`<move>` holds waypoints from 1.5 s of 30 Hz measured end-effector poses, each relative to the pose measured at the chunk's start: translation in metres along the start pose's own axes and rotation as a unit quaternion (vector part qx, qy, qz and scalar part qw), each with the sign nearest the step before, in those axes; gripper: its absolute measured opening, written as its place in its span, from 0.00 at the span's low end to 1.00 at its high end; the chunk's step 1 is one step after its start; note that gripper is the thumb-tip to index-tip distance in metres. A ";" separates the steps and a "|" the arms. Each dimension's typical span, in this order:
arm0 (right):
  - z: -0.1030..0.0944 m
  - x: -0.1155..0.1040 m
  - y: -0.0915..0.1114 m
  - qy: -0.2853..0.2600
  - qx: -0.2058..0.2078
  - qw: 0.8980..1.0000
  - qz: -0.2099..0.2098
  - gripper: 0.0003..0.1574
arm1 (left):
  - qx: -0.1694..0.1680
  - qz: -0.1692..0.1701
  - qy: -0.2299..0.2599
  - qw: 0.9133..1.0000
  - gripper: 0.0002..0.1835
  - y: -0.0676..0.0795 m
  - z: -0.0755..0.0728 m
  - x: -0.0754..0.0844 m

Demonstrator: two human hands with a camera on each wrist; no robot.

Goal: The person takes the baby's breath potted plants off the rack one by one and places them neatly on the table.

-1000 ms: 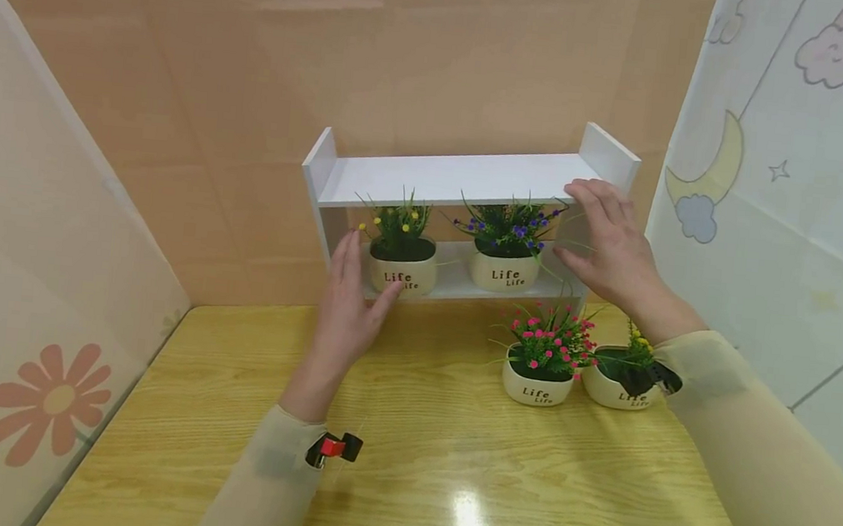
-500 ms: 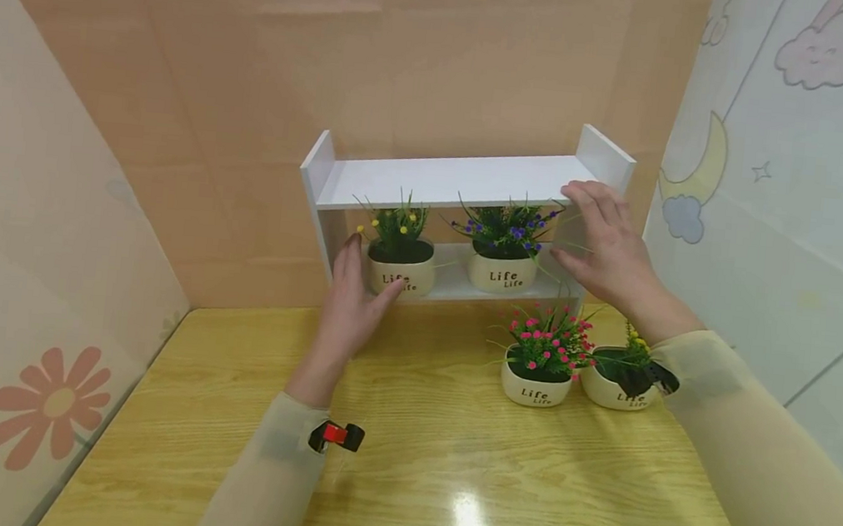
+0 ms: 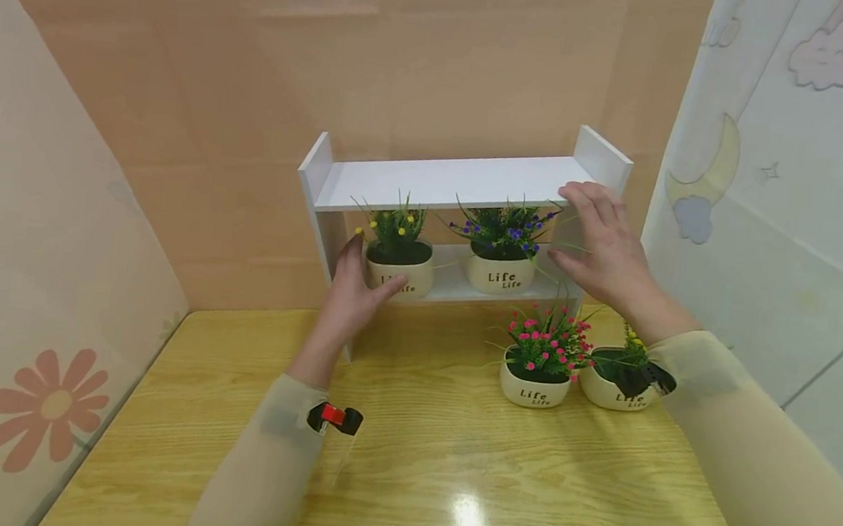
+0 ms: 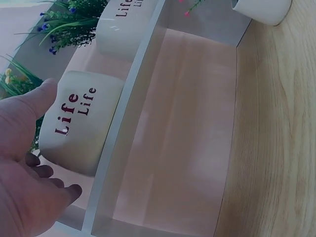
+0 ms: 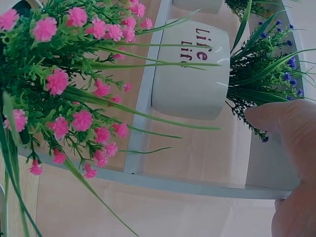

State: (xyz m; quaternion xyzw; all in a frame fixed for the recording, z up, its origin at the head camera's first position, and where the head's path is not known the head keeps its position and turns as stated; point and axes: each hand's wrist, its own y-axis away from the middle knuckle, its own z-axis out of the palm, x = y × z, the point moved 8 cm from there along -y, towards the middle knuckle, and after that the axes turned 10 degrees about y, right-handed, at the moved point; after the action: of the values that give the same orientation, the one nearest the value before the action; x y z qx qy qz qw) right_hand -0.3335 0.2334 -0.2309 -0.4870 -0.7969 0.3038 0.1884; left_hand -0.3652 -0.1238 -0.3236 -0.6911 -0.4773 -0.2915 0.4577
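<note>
A white two-tier shelf point(image 3: 451, 180) holds two cream "Life" flowerpots on its lower board. My left hand point(image 3: 354, 290) holds the left end of the yellow-flowered pot point(image 3: 413, 271), thumb across its front and fingers in the gap beside the shelf's left side panel. In the left wrist view the thumb meets this pot point(image 4: 81, 121) near its rim, with curled fingers at its end. My right hand point(image 3: 606, 250) grips the shelf's upper right front corner, fingertips over the top board's edge and thumb below. That thumb lies close to the purple-flowered plant point(image 5: 264, 74) in its pot point(image 3: 499, 275).
A pink-flowered pot point(image 3: 537, 386) stands on the wooden table point(image 3: 404, 462) in front of the shelf's right end. Beside it is another yellow-flowered pot point(image 3: 609, 388), partly under my right wrist. Walls close in at the back and both sides.
Both hands keep their places on the pot and the shelf. The shelf, its pots and the hands shift very slightly left and down in the head view; the camera also moves a little.
</note>
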 end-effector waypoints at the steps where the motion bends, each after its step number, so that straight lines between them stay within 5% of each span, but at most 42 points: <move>1: 0.000 0.000 0.000 0.000 0.001 1.000 0.000 0.60 | -0.003 -0.001 0.002 1.000 0.61 -0.001 0.000 0.000; 19: 0.003 0.001 0.001 0.000 0.007 1.000 -0.009 0.61 | -0.031 -0.040 0.046 0.998 0.61 -0.011 0.003 -0.008; 45: -0.002 -0.003 0.003 0.009 0.010 1.000 0.000 0.60 | -0.052 -0.043 0.065 0.996 0.61 -0.024 0.006 -0.019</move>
State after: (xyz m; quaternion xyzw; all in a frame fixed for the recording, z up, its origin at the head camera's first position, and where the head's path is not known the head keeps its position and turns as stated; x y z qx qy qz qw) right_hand -0.3294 0.2322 -0.2313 -0.4880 -0.7922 0.3073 0.1997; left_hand -0.3951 -0.1232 -0.3337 -0.6723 -0.4605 -0.3792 0.4383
